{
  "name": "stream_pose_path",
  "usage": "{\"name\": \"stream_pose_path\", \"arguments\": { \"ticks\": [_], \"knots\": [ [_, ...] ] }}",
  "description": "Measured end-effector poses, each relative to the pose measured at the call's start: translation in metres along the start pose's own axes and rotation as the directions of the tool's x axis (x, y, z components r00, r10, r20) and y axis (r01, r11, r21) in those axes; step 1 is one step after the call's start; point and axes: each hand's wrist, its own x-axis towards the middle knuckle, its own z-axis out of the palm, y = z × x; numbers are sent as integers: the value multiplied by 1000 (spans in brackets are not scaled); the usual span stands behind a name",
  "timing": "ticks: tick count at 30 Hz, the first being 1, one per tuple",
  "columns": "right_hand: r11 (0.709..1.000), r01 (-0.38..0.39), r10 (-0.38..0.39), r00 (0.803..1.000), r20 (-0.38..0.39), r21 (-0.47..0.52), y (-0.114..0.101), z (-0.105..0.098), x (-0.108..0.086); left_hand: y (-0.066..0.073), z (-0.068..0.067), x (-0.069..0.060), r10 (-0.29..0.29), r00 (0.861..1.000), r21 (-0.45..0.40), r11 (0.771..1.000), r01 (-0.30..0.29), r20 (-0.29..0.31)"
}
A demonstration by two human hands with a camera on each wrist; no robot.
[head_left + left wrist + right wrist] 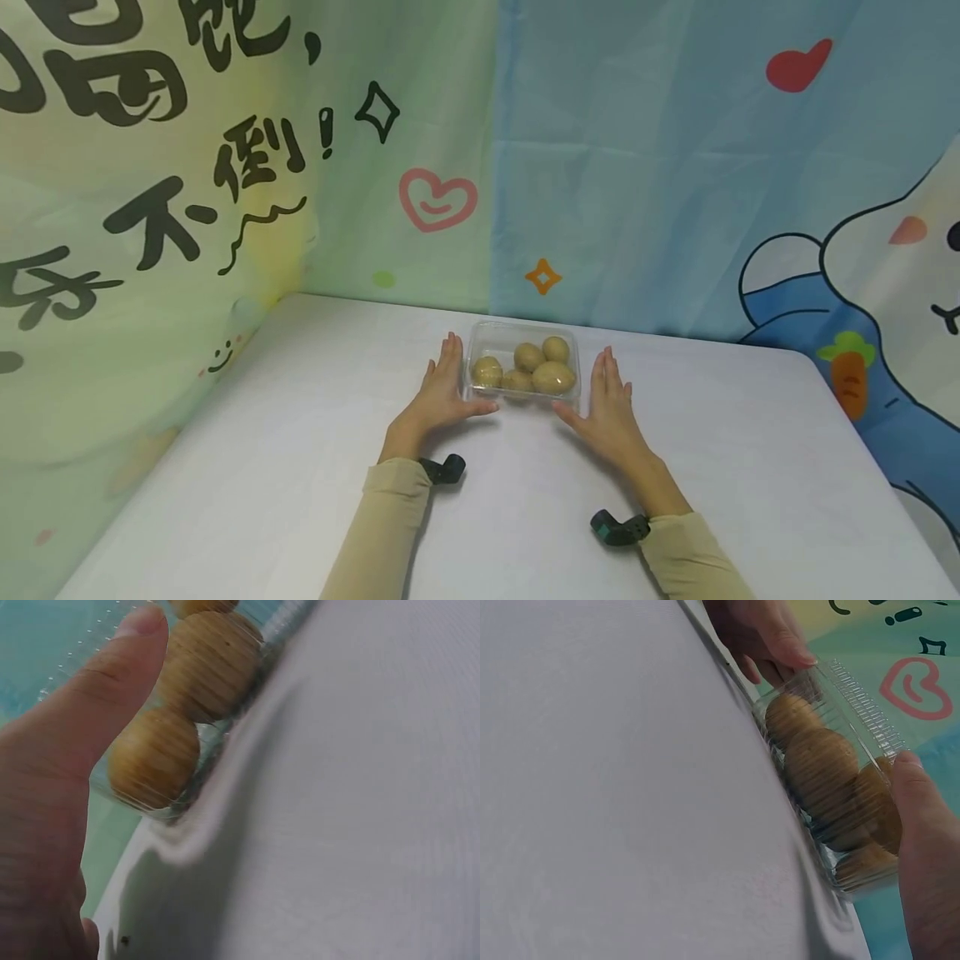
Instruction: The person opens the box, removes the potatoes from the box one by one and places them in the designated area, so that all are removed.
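Prob. the placing/steadying step: clear plastic box (498, 340), on or just above desk (517, 517) (can't tell which), see-through w/ ribbed rim, approx. 5 tan potatoes (553, 377) inside, L hand (441, 396) and R hand (609, 412) flanking it, fingers straight, thumbs spread, contact unclear, next move likely needing even grip or clean release.

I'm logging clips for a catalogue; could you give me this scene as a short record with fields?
Holder: clear plastic box
Contents: five potato-like items visible
Left hand: at the box's left end, fingers straight
Right hand: at its right end, fingers straight
Surface: white table
Backdrop: printed curtain
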Motion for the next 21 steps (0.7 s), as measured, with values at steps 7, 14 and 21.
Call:
{"name": "stream_pose_path", "arguments": {
  "ticks": [7, 14, 21],
  "knots": [
    [999, -6, 6, 1000, 9, 49, -2, 7, 1, 0, 2, 3, -15, 999, -3, 1000, 15, 31],
    [996, -43, 39, 998, 54, 76, -3, 10, 2, 2, 3, 6, -18, 999, 15, 1000, 18, 28],
    [988, -91, 79, 992, 100, 126, -6, 8, 4, -4, 3, 11, -4, 999, 40, 999, 2, 42]
  ]
}}
